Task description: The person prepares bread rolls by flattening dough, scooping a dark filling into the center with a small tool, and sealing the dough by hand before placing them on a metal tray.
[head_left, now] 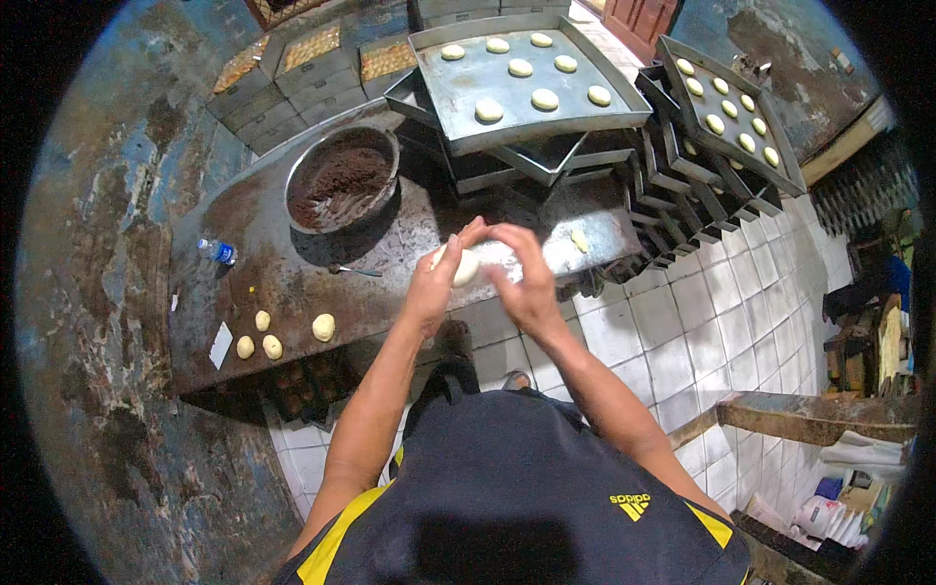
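A pale, smooth dough ball [466,269] rests in my left hand [432,290], whose fingers are wrapped round it above the table's front edge. My right hand [523,278] arches beside the ball, thumb and fingers apart, its fingertips meeting those of the left. A gap shows between the right palm and the dough. To the left on the table lie a larger dough ball [324,328] and several smaller dough pieces [272,347]. Behind my hands stands a metal bowl [391,190] of dark brown crumbly filling [341,180], with a spoon [354,271] in front of it.
Trays of flattened dough rounds [585,120] [726,146] sit on stacked metal trays at the back and right. A water bottle [216,252] and a white scraper-like card [220,345] lie at left. A dough scrap [579,241] is on the right end. Boxes [317,73] line the wall.
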`<action>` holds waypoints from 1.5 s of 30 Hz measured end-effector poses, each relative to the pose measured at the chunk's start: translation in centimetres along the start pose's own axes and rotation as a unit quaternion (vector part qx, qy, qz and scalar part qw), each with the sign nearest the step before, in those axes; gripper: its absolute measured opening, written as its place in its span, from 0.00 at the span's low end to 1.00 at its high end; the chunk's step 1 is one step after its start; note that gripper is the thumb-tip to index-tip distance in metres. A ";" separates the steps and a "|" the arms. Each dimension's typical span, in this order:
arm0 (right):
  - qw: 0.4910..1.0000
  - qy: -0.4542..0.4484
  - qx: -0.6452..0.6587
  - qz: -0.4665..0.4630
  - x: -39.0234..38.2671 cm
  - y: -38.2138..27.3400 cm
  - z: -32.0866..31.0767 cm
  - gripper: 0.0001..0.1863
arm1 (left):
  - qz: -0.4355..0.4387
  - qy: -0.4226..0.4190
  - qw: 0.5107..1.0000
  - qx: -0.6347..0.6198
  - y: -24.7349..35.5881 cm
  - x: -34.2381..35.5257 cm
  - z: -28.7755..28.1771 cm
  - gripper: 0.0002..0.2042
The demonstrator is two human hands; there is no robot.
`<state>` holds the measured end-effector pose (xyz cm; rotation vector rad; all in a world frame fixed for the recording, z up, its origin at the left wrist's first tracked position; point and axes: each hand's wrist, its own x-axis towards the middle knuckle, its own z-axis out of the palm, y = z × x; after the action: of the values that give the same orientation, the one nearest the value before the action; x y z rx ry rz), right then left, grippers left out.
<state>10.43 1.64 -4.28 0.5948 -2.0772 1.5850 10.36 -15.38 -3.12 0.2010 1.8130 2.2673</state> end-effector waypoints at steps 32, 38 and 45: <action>0.812 -0.461 -0.354 -0.056 38.6 29.2 11.0 0.33 | 0.034 0.269 0.962 0.046 -3.3 17.8 -19.2 0.20; 0.864 -0.410 -0.290 -0.023 39.8 31.5 9.6 0.36 | 0.029 0.179 0.980 -0.085 -3.2 20.8 -16.1 0.30; 0.844 -0.494 -0.096 0.184 42.5 24.2 7.3 0.40 | 0.003 0.146 0.979 -0.139 -2.9 19.6 -12.4 0.41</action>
<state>-38.64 -2.16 0.67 1.1665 -3.2232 1.3331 -11.36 -21.24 -9.47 -0.1850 1.5892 2.6347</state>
